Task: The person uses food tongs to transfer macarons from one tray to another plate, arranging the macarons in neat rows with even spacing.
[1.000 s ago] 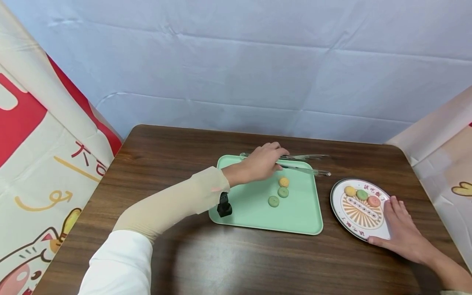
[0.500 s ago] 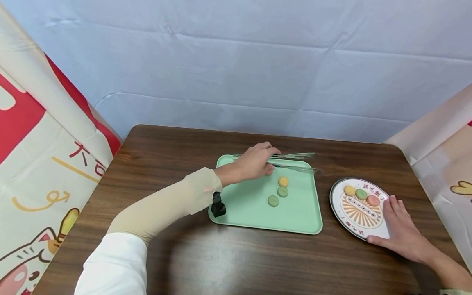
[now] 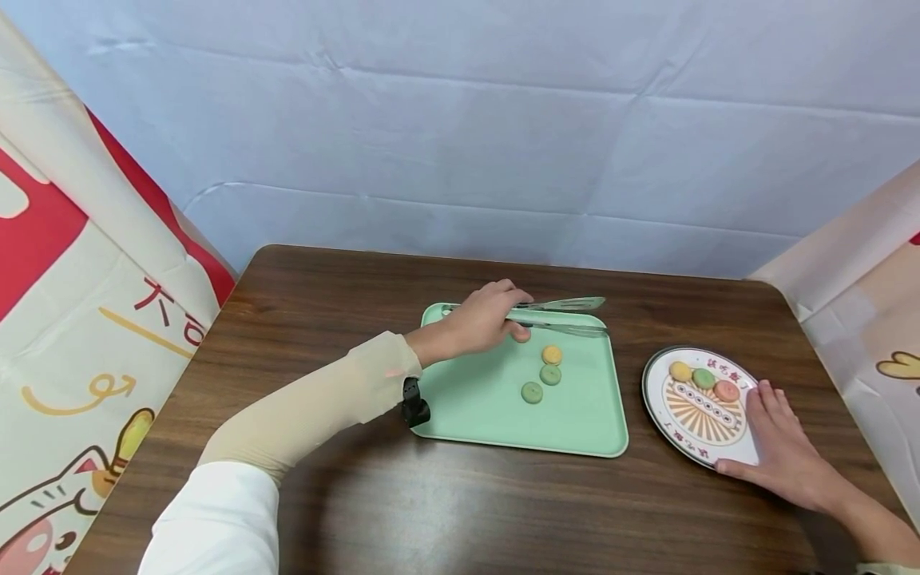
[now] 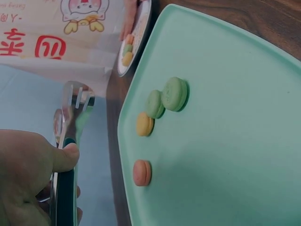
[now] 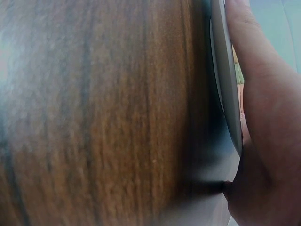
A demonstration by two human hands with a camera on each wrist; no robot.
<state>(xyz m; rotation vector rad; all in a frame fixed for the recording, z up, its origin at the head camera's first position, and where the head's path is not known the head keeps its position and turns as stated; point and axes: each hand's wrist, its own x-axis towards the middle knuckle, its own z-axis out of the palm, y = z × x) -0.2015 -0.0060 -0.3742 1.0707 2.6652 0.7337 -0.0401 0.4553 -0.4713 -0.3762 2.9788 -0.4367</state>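
My left hand (image 3: 483, 319) grips a pair of metal tongs (image 3: 571, 304) above the far side of a mint-green tray (image 3: 503, 427). The tongs' slotted tips are spread apart, pointing right, with nothing between them. On the tray lie a yellow macaron (image 3: 552, 354) and two green macarons (image 3: 550, 374). A pink macaron (image 4: 142, 173), hidden in the head view, shows in the left wrist view. At the right, my right hand (image 3: 787, 459) rests on the rim of a round patterned plate (image 3: 679, 435), fingers extended. That plate bears yellow, green and pink macarons (image 3: 727, 390) in a row.
A dark wooden table (image 3: 402, 511) carries the tray and plate. Behind it hangs a pale blue cloth (image 3: 460, 144), and printed cloths (image 3: 86, 335) hang at the sides. A strip of bare wood lies between tray and plate.
My left hand has moved left with the tongs, so the tips now lie over the tray's far right part instead of beyond its right edge. My right hand and the plate have stayed put.
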